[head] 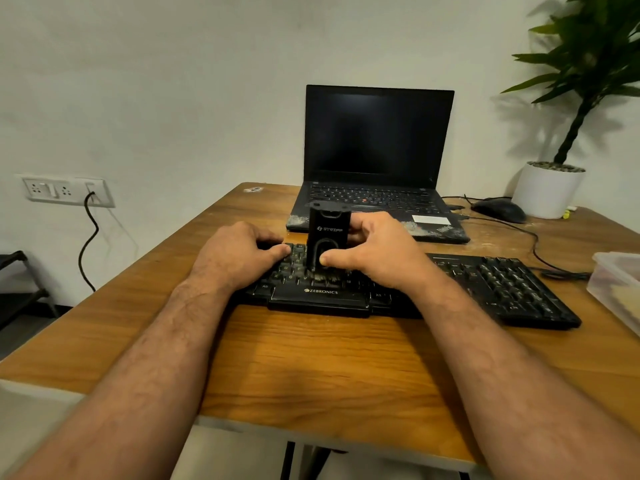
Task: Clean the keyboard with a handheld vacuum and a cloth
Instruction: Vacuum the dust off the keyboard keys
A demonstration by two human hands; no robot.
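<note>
Centrally, the right hand [374,251] grips a black handheld vacuum [327,233] upright on the keyboard [485,285] at mid-frame; the left hand [239,252] rests on the keys, fingers curled.

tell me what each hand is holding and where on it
The right hand grips the handheld vacuum by its lower body, thumb in front. The left hand holds nothing; it rests on the keyboard.

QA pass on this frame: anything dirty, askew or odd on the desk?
Yes. Whitish dust or residue coats the laptop palm rest at both front corners, and a pale film smears the table right of it. The keyboard sits angled to the table's front edge.
</note>
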